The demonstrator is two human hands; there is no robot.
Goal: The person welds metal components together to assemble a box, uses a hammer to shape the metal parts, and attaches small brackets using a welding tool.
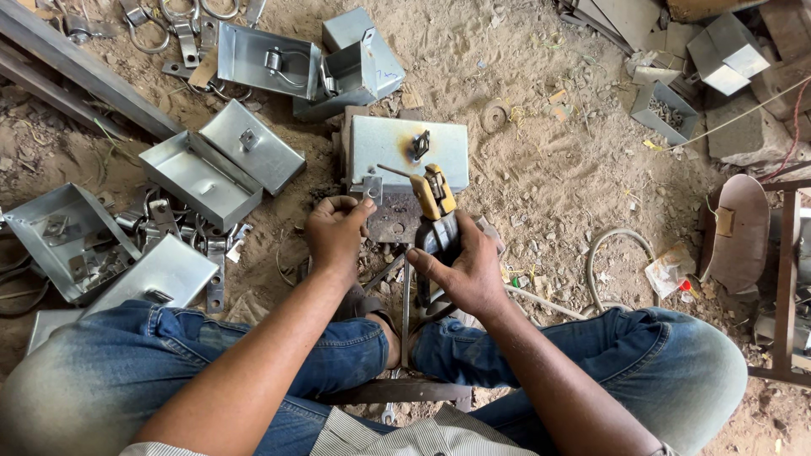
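Note:
A grey sheet-metal box with a scorched spot and a black clasp lies on the dirt in front of me. My left hand pinches a small metal bracket against the box's near left corner. My right hand grips a yellow-and-black welding electrode holder. Its thin rod points left toward the bracket. My knees in blue jeans frame both hands.
More open metal boxes and lids lie to the left and behind, with loose hasps and rings. A hose curls on the sandy ground at right, beside a welding shield and metal frame.

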